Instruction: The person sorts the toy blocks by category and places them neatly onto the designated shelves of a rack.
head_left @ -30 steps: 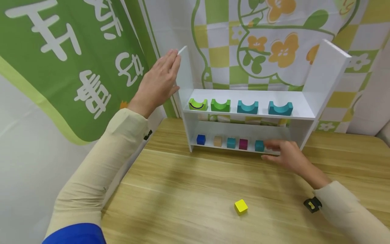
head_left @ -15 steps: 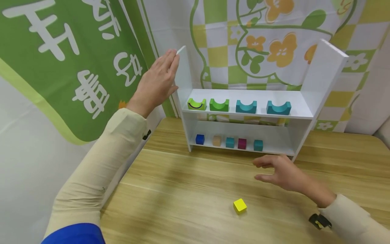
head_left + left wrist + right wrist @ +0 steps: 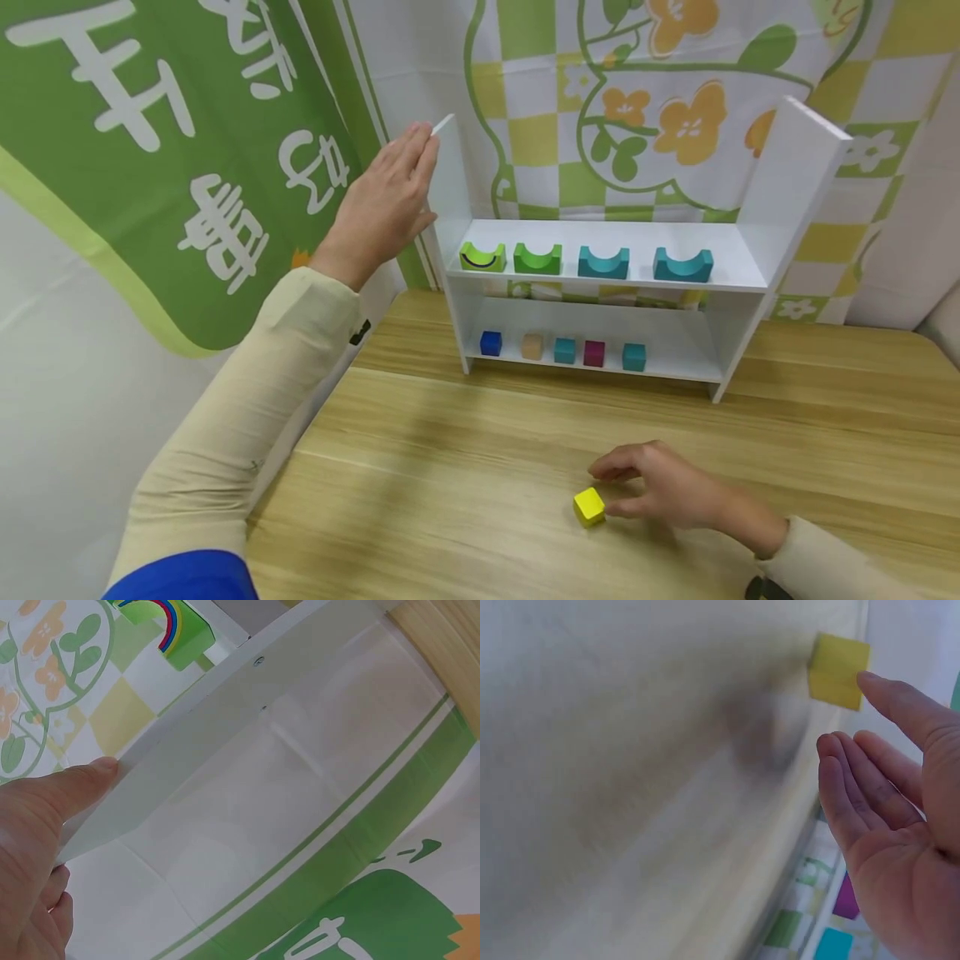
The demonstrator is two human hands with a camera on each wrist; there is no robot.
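My left hand [image 3: 381, 204] holds the upper left side panel [image 3: 451, 175] of a small white shelf. In the left wrist view the thumb [image 3: 86, 780] lies along the panel's edge and the fingers curl behind it. Low over the wooden table, my right hand [image 3: 671, 490] has its thumb and fingers spread apart. Its thumb tip is right at a yellow cube [image 3: 588, 507]. The right wrist view shows nothing between thumb and fingers, with the yellow cube [image 3: 838, 671] just beyond the thumb tip.
On the upper board stand green arch blocks [image 3: 537, 259] and teal arch blocks [image 3: 682, 265]. Along the lower board [image 3: 678, 358] sit a blue cube [image 3: 491, 342], a beige cube [image 3: 532, 346], a maroon cube [image 3: 594, 353] and two teal cubes [image 3: 633, 357]. Patterned cloth [image 3: 536, 137] hangs behind.
My right hand has moved away from the rightmost teal cube on the lower board, toward me and down to the yellow cube. The left hand stays on the side panel.
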